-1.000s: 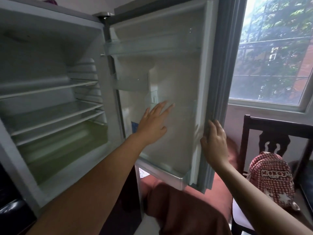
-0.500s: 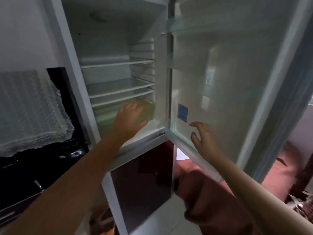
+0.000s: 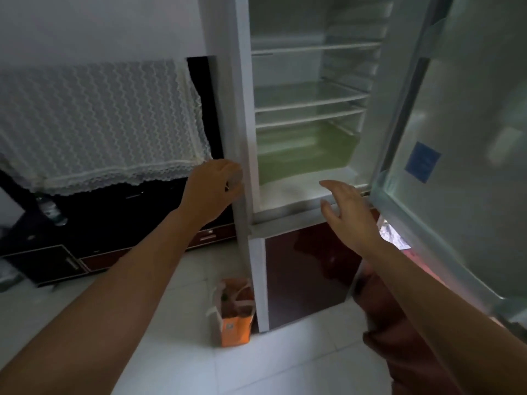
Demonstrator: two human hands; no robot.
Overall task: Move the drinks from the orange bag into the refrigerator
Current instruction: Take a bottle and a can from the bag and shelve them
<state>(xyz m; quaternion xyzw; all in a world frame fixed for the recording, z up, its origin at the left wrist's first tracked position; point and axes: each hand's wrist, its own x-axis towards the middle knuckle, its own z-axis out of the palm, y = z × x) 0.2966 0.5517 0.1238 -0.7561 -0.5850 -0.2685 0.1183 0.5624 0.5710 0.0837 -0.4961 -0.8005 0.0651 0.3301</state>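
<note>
White, the fridge (image 3: 242,132) stands right at the left grip (image 3: 212,186), whose fingers curl loosely round nothing; blur hides whether they touch its frame. The right grip (image 3: 349,213) hangs spread and empty before the sill of the open compartment. With both free, the door (image 3: 462,195) wide to the right, and the shelves (image 3: 310,102) and green drawer (image 3: 302,151) showing no bottles, the step in hand looks like going down for the first one. The orange bag (image 3: 232,317) stands on the floor (image 3: 159,352) below the left grip, against the fridge's lower corner, mouth open and handles slack, with the drinks (image 3: 228,302) only dimly visible inside. Best to crouch, part the handles with one grip, take a bottle by its body with the other, and lift straight up so the soft bag does not tip.
</note>
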